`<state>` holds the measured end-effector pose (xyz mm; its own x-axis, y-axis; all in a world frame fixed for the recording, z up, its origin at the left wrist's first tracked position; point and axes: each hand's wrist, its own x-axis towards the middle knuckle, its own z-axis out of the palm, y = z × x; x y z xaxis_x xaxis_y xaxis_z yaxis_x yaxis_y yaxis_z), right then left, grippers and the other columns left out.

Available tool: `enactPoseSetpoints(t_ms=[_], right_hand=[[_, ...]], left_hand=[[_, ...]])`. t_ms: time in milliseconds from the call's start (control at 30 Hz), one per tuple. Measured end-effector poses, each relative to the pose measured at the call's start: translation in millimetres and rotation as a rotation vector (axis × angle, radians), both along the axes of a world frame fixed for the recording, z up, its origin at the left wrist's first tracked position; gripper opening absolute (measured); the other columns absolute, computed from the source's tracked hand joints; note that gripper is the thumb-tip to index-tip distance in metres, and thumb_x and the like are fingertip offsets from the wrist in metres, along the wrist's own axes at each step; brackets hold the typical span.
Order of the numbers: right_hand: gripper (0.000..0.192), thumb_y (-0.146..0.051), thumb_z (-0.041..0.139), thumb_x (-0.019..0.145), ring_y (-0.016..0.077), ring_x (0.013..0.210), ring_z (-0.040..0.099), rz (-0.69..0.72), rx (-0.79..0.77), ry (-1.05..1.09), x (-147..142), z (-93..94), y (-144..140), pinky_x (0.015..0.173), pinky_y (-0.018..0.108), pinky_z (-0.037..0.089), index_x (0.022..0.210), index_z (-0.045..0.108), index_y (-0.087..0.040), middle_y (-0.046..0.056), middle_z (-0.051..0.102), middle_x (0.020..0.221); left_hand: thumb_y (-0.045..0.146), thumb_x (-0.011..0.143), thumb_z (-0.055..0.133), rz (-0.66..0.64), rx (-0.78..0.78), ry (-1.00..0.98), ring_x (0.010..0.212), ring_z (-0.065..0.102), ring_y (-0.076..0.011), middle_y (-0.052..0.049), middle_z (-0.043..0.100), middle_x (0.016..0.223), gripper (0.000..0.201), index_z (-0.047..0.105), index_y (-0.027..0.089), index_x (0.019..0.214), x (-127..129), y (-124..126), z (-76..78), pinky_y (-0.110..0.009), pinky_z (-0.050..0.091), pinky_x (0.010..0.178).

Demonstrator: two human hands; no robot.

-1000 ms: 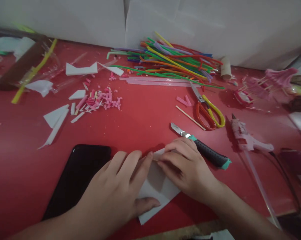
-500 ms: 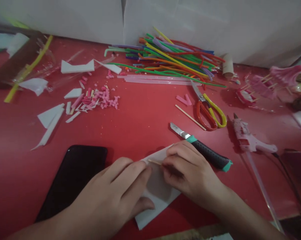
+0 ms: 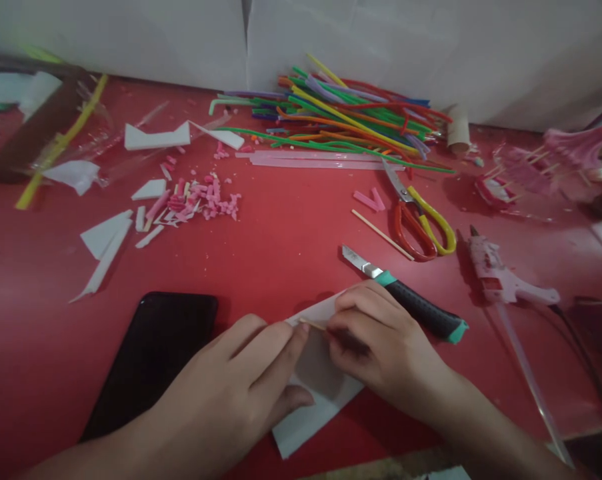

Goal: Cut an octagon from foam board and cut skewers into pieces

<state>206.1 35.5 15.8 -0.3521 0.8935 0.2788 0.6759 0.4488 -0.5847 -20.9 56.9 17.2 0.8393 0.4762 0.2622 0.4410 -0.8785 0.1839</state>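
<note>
A white sheet (image 3: pixel 323 383), perhaps foam or card, lies slanted on the red table in front of me. My left hand (image 3: pixel 245 373) holds its left side down, fingers bent together over it and thumb apart on its face. A thin wooden stick (image 3: pixel 313 325) is pinched in my right hand (image 3: pixel 375 327), low over the sheet's far part. The stick's exposed tip reaches my left fingertips; its other end is hidden in my right hand. Just beyond that hand lies a utility knife (image 3: pixel 415 303), blade out. A black phone (image 3: pixel 151 360) lies left of my left hand.
Scissors (image 3: pixel 421 223) and another wooden stick (image 3: pixel 382 235) lie beyond the knife. A pink glue gun (image 3: pixel 505 277) with a cord is at right, near a pink model (image 3: pixel 535 167). Colourful pipe cleaners (image 3: pixel 351 117) are heaped at the back; pink and white scraps (image 3: pixel 195 200) lie left.
The whole view has shifted slightly to the right. My left fingertips now meet the stick's tip a little more closely. Both hands otherwise keep their places on the sheet and stick.
</note>
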Motion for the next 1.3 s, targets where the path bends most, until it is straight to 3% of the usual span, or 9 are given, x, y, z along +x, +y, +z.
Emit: enactPoseSetpoints(t_ms=[800,933,1067,1300], right_hand=[[0.014,-0.007,0.059,0.089,0.0189,0.084,0.055,0.030,0.020,0.000,1.9,-0.8,-0.1,0.078,0.035,0.049,0.079,0.060,-0.017,0.005,0.061,0.083],[0.008,-0.010,0.063,0.088,0.0190,0.091,0.055,0.071,-0.063,-0.005,10.5,3.0,-0.5,0.085,0.035,0.048,0.090,0.061,-0.018,0.005,0.060,0.095],[0.020,-0.014,0.067,0.085,0.0210,0.105,0.055,0.064,-0.129,-0.035,20.6,7.7,-1.5,0.095,0.037,0.046,0.103,0.058,-0.018,0.009,0.056,0.111],[0.008,-0.010,0.058,0.092,0.0160,0.095,0.055,0.108,-0.130,0.003,18.4,9.3,1.5,0.090,0.031,0.046,0.091,0.062,-0.017,0.005,0.057,0.098]], left_hand=[[0.032,0.101,0.054,-0.032,0.026,0.007,0.084,0.061,-0.0208,-0.009,0.071,0.103,0.029,0.070,0.010,0.111,2.6,1.0,0.5,-0.036,0.051,0.071],[0.033,0.098,0.059,-0.024,0.023,0.016,0.081,0.058,-0.0205,-0.008,0.071,0.106,0.028,0.070,0.012,0.112,2.6,0.3,0.5,-0.036,0.049,0.069],[0.031,0.096,0.061,-0.019,0.048,-0.010,0.082,0.057,-0.0214,-0.009,0.070,0.104,0.025,0.071,0.011,0.108,3.2,-0.1,0.6,-0.036,0.047,0.071],[0.032,0.101,0.053,-0.006,0.005,-0.002,0.078,0.057,-0.0210,-0.009,0.070,0.101,0.032,0.069,0.009,0.115,3.3,0.3,2.0,-0.036,0.048,0.071]])
